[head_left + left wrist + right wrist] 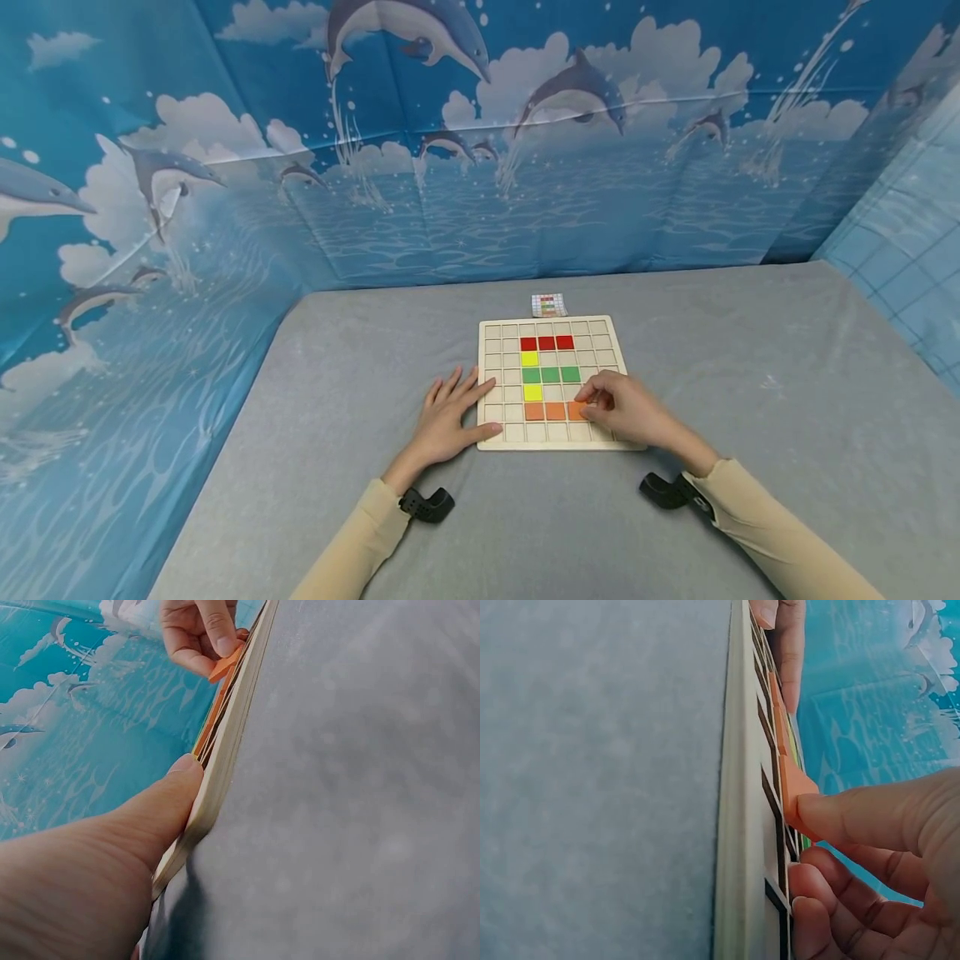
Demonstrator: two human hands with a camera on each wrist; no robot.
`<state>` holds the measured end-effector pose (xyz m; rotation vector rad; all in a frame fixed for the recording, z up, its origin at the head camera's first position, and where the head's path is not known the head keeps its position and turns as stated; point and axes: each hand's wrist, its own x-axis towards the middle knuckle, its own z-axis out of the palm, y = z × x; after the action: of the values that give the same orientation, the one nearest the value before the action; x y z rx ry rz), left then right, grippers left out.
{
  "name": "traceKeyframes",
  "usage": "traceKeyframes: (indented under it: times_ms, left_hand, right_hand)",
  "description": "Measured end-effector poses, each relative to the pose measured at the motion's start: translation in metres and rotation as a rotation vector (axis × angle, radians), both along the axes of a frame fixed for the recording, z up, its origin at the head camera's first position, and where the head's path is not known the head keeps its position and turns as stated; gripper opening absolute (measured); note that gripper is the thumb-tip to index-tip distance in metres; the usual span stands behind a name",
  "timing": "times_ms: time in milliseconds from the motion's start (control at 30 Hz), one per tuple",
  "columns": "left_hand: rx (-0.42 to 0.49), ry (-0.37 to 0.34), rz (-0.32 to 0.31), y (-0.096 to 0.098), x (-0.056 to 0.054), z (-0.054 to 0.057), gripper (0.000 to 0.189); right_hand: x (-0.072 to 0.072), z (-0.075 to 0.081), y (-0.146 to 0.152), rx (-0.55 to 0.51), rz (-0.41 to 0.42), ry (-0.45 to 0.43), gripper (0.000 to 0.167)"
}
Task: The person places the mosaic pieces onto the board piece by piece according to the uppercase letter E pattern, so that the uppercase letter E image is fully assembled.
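Note:
A wooden grid board point(498, 442) lies on the grey table, with colored square tiles set in some cells. Three red tiles point(547, 342) form the top row, three green tiles point(551, 375) a middle row, and single yellow tiles point(532, 392) sit at the left between rows. My right hand point(628, 408) pinches an orange tile point(799, 791) between thumb and finger, tilted at its cell beside two orange tiles point(555, 411) lying in the lower row. Fingers spread, my left hand point(444, 421) rests on the board's left edge, its thumb point(176, 787) on the rim.
Behind the board lies a small pattern card point(549, 305) showing a colored grid. A grey cloth covers the table point(375, 350). A blue dolphin-print curtain point(465, 208) stands along the back and left. Each wrist wears a black camera band point(429, 505).

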<state>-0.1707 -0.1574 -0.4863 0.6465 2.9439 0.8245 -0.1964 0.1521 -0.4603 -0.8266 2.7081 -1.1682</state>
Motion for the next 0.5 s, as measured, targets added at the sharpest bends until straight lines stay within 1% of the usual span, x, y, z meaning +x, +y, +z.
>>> traceKeyframes:
  times_ms: [167, 300, 400, 500]
  left_hand:
    - [-0.001, -0.015, -0.011, 0.003, 0.002, 0.001, 0.07]
    - [0.003, -0.016, -0.001, 0.002, 0.004, -0.001, 0.07]
    - [0.004, -0.013, 0.012, 0.0, 0.005, -0.002, 0.07]
    - [0.009, -0.009, 0.002, -0.001, 0.006, -0.004, 0.07]
  right_hand:
    - [0.005, -0.002, 0.004, 0.008, 0.002, 0.055, 0.009]
    - [0.008, -0.003, 0.004, 0.014, 0.017, 0.083, 0.012]
    - [0.01, -0.003, 0.003, 0.019, 0.029, 0.08, 0.014]
    - [0.011, -0.003, 0.003, 0.024, 0.028, 0.074, 0.017]
